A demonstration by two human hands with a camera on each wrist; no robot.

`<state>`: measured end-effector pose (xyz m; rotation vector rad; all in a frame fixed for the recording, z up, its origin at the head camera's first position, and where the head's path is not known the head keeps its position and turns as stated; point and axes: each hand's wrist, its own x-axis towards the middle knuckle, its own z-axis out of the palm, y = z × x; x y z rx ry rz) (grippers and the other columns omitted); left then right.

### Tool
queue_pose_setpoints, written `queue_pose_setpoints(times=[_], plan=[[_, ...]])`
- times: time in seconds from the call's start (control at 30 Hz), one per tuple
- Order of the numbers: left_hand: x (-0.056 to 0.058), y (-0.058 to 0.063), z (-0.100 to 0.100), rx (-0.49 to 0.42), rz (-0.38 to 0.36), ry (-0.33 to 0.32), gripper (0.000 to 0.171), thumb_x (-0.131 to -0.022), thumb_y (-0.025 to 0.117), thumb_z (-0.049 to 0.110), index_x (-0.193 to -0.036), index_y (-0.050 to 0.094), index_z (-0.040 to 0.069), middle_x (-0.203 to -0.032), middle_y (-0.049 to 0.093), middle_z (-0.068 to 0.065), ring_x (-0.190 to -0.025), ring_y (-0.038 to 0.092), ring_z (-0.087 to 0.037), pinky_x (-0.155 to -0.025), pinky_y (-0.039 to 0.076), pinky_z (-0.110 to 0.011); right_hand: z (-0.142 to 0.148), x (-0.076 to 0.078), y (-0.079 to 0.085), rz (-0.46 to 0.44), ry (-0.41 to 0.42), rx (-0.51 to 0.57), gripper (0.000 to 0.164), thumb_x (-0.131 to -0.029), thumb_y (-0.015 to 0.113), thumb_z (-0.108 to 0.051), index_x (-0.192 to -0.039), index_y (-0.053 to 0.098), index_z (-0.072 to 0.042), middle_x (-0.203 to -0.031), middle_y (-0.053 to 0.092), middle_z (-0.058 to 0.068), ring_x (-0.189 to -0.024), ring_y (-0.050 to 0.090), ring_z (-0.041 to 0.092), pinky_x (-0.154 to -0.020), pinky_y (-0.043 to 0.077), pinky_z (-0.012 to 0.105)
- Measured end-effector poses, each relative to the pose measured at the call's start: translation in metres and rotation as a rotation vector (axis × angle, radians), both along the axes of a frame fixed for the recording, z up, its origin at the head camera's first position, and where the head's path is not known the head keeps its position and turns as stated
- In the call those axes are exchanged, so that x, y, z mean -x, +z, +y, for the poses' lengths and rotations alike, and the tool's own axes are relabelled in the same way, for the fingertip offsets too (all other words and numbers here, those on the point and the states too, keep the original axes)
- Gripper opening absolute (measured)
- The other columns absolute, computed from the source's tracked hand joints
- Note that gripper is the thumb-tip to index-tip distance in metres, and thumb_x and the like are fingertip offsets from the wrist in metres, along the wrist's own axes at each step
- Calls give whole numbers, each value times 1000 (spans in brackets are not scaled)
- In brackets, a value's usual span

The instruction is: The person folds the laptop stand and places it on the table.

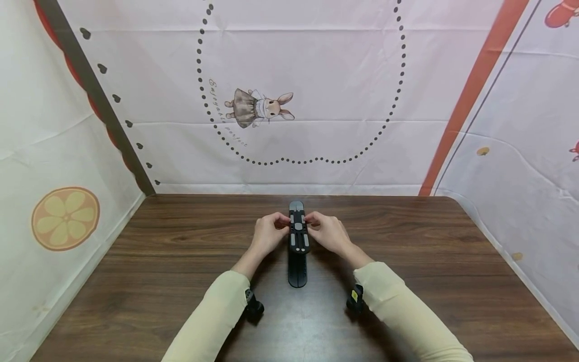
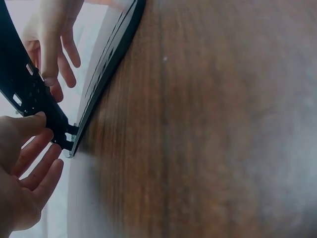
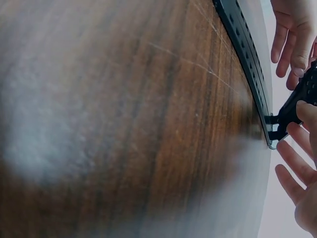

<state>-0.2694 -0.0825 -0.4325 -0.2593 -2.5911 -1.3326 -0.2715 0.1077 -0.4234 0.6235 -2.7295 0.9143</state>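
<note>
A black folding stand lies lengthwise on the table in front of me, its long base strip [image 1: 297, 274] flat on the wood. Hinged to the base's far end, a raised arm [image 1: 299, 240] with grey pads slants up toward me. My left hand [image 1: 267, 233] pinches the arm's left edge between thumb and fingers. On the opposite edge, my right hand [image 1: 330, 233] does the same. Slots and holes show in the arm [image 2: 37, 94] in the left wrist view, and the small hinge [image 3: 272, 126] joins it to the base in the right wrist view.
The brown wooden table [image 1: 190, 241] stretches to both sides. Behind it hangs a pale printed cloth [image 1: 316, 75], with more cloth at the left and right. Each sleeve carries a small black wrist camera [image 1: 254, 307].
</note>
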Motion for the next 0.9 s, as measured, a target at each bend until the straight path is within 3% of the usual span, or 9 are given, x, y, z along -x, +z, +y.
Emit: queue_pose_setpoints(times=[0.43, 0.9], plan=[[-5, -5, 0, 96, -1, -13, 14, -77, 70, 4, -86, 67, 15, -84, 70, 1, -78, 65, -12, -71, 52, -32, 0, -5, -7, -37, 12, -51, 25, -83, 67, -16, -108, 62, -18, -108, 67, 0, -93, 65, 17, -76, 52, 37], [-4, -4, -2, 169, -44, -36, 16, -77, 70, 4, -86, 67, 16, -86, 69, 3, -79, 62, -12, -73, 50, -33, 0, -3, -9, 14, 51, -143, 26, -82, 69, -16, -106, 60, -17, -109, 66, 0, -94, 63, 16, -77, 51, 34]])
